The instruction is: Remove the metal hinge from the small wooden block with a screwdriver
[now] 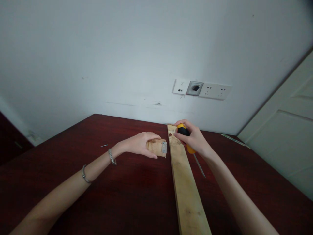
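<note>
Small wood block [156, 148] sits on the dark red table [122, 195], at nine o'clock from the far end of a long plank [186, 186], just beside its edge; I cannot tell whether the two touch. A metal hinge [164, 147] shows on the block's side facing the plank. The left hand [139, 143] wraps over the block from nine o'clock, fingers on top and thumb underneath. That grip seems meant to pin the block flat while leaving the hinge bare.

The right hand [195, 138] is clenched around the screwdriver [191, 149] over the plank's far end. The black and yellow handle is buried in the fist and the shaft points to five o'clock, away from the hinge. It looks like a carrying hold, not a driving one.

A loose screw [104, 145] lies at nine o'clock from the left wrist, well apart. Two bracelets [111, 157] ring that forearm. Wall sockets [202, 89] sit at twelve o'clock above the plank, and a pale door [288, 130] stands at three o'clock.
</note>
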Tool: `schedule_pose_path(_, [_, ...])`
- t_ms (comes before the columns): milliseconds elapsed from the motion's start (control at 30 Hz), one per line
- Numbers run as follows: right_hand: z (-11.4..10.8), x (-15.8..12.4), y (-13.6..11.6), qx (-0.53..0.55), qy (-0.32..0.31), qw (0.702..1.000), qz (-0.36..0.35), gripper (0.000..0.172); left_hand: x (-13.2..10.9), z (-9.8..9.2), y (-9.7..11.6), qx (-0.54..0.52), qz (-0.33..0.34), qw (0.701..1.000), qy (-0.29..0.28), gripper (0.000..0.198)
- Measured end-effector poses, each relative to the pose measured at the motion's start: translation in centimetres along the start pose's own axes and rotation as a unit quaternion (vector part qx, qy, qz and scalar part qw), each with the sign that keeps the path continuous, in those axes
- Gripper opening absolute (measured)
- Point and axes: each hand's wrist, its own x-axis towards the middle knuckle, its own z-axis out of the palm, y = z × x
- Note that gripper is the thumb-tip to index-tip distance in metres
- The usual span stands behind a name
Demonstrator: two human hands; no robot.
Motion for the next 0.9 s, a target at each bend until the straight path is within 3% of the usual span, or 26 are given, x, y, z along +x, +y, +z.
schedule_pose_path(300, [0.9, -0.1, 1.1, -0.044, -0.153, 0.984, -0.081, 0.030, 0.1, 0.4, 0.1, 0.024, 0.008, 1.000, -0.005, 0.063])
schedule_pose_path(900, [1.5, -0.2, 0.7, -0.137, -0.187, 0.967, -0.110, 0.020, 0.3, 1.1, 0.0, 0.026, 0.004, 1.000, -0.010, 0.065])
